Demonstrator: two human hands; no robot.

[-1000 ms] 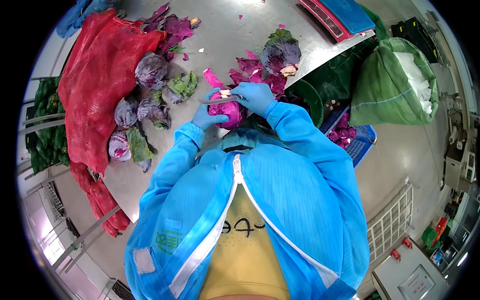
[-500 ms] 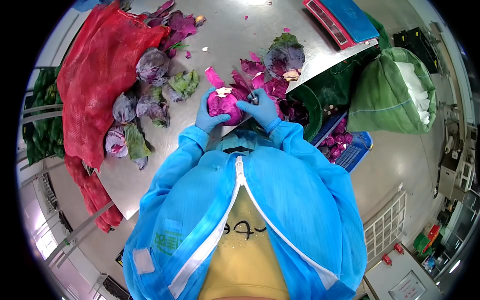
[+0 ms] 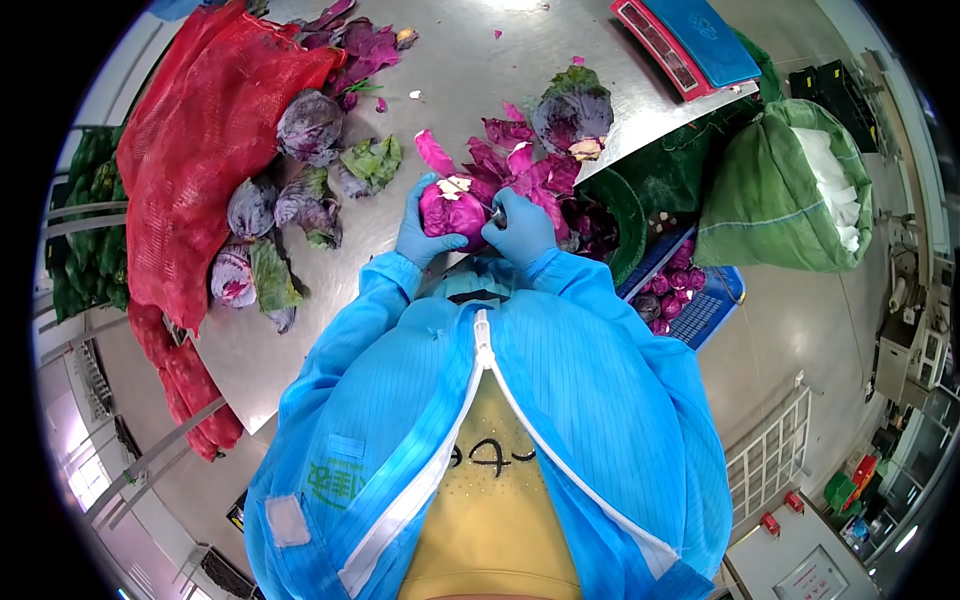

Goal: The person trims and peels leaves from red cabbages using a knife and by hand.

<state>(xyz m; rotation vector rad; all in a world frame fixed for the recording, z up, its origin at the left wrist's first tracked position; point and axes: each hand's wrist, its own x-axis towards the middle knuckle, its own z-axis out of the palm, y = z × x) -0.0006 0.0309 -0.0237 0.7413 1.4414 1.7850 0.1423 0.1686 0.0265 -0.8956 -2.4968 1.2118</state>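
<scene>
My left hand [image 3: 422, 232], in a blue glove, is wrapped round the left side of a peeled red cabbage [image 3: 456, 212] with a pale cut stem end facing up. At the cabbage's right side, my right hand [image 3: 522, 232], also gloved, is closed on a small knife [image 3: 498, 212]. Only a little of the knife shows; its tip is hard to make out against the cabbage. Loose purple leaves [image 3: 487, 158] lie just beyond both hands, and a large outer leaf [image 3: 572, 120] with a green edge lies farther off.
A red mesh sack [image 3: 190, 170] stands at the left, beside untrimmed cabbages [image 3: 310, 127] on the metal table [image 3: 440, 60]. At the right are a green bin [image 3: 632, 225], a blue crate [image 3: 715, 305] of peeled cabbages and a green woven sack [image 3: 770, 205]. A scale [image 3: 690, 45] sits far right.
My right hand has turned and moved slightly down, bringing the knife against the cabbage's right side. My left hand keeps its hold on the cabbage.
</scene>
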